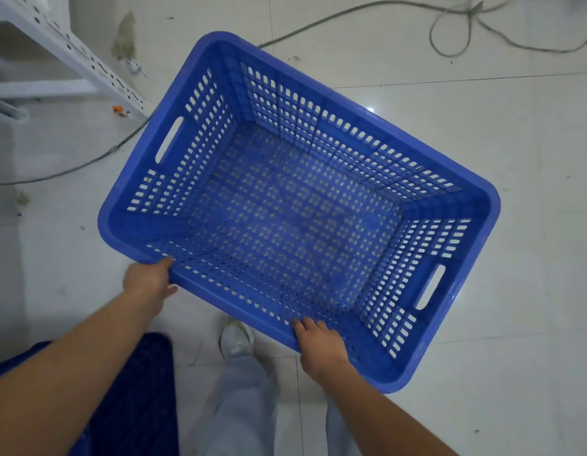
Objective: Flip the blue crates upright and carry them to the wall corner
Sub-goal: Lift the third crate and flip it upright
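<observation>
Over tiled floor (482,373), upright blue crate (466,199) runs diagonally.

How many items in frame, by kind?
Blue crates: 2, one gripped by the left hand and right hand at, another at
Cables: 2
White rack: 1
Total: 5

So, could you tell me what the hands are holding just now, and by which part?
Both hold the blue crate by its near long rim: the left hand close to the left corner, the right hand further along, fingers hooked over the rim. Its opening faces up.
</observation>
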Motion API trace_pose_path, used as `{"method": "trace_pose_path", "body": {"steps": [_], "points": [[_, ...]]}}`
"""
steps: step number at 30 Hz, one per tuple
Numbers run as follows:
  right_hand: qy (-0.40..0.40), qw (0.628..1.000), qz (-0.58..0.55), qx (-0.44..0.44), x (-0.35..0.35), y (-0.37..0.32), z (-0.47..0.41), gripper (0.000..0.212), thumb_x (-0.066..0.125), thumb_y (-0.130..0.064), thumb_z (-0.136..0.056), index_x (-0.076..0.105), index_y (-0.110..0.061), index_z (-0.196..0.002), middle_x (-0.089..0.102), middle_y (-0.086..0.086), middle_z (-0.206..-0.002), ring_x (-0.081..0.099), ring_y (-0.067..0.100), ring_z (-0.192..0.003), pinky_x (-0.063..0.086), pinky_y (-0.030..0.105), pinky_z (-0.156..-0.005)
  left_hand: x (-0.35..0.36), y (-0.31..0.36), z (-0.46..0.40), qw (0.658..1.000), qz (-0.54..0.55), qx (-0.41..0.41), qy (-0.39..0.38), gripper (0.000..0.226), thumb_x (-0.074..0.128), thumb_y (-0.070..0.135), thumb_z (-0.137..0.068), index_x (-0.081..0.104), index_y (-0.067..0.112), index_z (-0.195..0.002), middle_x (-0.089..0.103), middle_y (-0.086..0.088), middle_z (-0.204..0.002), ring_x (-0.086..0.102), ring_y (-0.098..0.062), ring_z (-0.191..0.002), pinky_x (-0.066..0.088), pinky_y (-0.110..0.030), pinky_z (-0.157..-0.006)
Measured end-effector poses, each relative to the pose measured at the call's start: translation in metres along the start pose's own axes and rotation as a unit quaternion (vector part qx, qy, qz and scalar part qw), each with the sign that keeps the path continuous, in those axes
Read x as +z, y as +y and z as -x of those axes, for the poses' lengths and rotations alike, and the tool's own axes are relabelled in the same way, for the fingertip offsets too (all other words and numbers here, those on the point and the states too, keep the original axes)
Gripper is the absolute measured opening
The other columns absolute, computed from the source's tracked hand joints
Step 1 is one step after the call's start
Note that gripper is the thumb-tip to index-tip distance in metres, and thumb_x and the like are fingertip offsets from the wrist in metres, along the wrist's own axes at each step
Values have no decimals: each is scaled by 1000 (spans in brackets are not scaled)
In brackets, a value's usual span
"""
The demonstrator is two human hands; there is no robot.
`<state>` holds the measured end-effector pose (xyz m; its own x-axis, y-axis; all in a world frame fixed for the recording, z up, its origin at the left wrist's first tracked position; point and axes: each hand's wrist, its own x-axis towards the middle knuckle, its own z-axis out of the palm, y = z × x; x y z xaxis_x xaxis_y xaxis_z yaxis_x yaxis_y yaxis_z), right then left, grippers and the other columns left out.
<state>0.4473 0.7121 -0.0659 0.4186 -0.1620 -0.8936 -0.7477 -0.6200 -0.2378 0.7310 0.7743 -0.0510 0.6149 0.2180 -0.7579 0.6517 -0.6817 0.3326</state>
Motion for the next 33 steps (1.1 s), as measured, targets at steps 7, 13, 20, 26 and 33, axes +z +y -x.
{"method": "trace_pose_path", "body": {"steps": [7, 13, 20, 26, 33], "points": [[-34, 997, 65, -14, -2, 21, 2, 80, 50, -6, -90, 4, -26, -152, 36, 9, -147, 39, 34, -129, 38, 47, -99, -8, 14, -17, 998, -54, 6, 25, 38, 57, 7, -91, 49, 7, -128, 58, -17, -128, 62, -37, -107, 54, -43, -76], [-47, 997, 53, 9, -2, 31, 6, 80, 53, -7, -89, 7, -29, -151, 35, 7, -147, 38, 32, -132, 36, 46, -103, -10, -6, -6, 999, -34, -28, 19, 38, 56, 3, -90, 50, 5, -128, 58, -18, -127, 62, -38, -108, 53, -42, -73], [-29, 997, 65, 40, 11, 42, 10, 73, 49, -9, -91, 10, -26, -151, 33, 4, -150, 35, 30, -135, 32, 44, -107, -24, -33, 6, 997, -29, -68, 7, 33, 56, 4, -91, 52, 4, -123, 60, -19, -123, 62, -36, -95, 52, -26, -34], [-13, 996, 58, 70, 6, 63, 15, 63, 42, -10, -95, 17, -27, -150, 34, 4, -150, 34, 28, -136, 32, 43, -108, -17, -61, 20, 996, 5, -95, -4, 35, 56, 6, -92, 50, 5, -126, 58, -22, -126, 59, -32, -92, 48, -33, -50], [-1, 991, 80, 106, -3, 99, 22, 61, 46, -13, -93, 24, -30, -147, 39, 3, -145, 38, 27, -132, 34, 41, -105, 1, -93, 50, 990, 28, -136, -5, 37, 56, 4, -92, 50, 2, -128, 58, -24, -124, 61, -35, -90, 50, -26, -33]]}}
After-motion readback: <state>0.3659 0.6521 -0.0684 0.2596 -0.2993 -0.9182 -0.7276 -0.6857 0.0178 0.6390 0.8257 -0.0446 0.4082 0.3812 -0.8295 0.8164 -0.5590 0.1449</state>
